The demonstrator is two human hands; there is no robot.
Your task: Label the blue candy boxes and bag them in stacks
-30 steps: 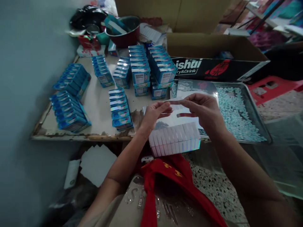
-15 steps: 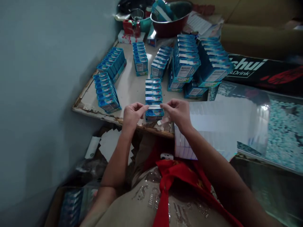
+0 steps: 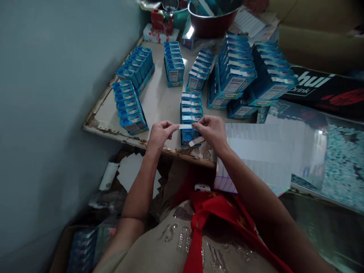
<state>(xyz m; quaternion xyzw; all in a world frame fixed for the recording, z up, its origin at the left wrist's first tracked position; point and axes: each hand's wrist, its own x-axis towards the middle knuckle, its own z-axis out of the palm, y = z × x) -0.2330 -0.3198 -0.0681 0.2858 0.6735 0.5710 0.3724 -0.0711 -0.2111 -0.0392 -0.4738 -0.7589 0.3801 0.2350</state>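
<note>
My left hand [image 3: 160, 133] and my right hand [image 3: 211, 129] each pinch one end of a small white sticker strip [image 3: 185, 126], stretched flat between them. The strip hovers just over the nearest blue box [image 3: 189, 135] in a short row of small blue boxes [image 3: 191, 110] near the table's front edge. A second white strip [image 3: 196, 141] pokes out under my right hand's fingers. A shiny sheet of white stickers [image 3: 270, 151] lies just right of my right wrist.
Several more rows and stacks of blue boxes [image 3: 236, 76] cover the worn table [image 3: 159, 102]. A metal tray of pale blue pellets [image 3: 345, 163] sits at right, a black cardboard box [image 3: 327, 91] behind it. A red bowl [image 3: 212, 17] stands at the back. A grey-blue wall [image 3: 51, 113] is on the left.
My hands carried the strip from over the sticker sheet left to the row of blue boxes. In the last half second they lifted slightly and pulled the strip taut above the nearest box.
</note>
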